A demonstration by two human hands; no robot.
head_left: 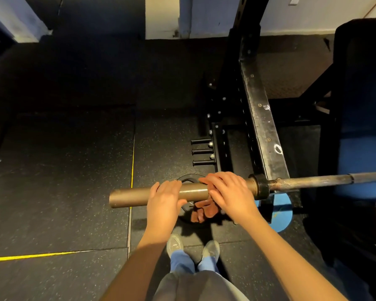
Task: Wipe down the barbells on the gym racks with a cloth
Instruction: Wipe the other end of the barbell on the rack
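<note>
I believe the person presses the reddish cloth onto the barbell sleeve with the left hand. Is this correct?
Not quite. The head view shows the right hand pressing the reddish cloth onto the barbell sleeve; the left hand only grips the bare sleeve beside it.

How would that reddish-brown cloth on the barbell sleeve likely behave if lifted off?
The reddish-brown cloth is probably floppy: it hangs in folds below the bronze metal barbell sleeve. Likely light, as the right hand merely presses it there.
</note>
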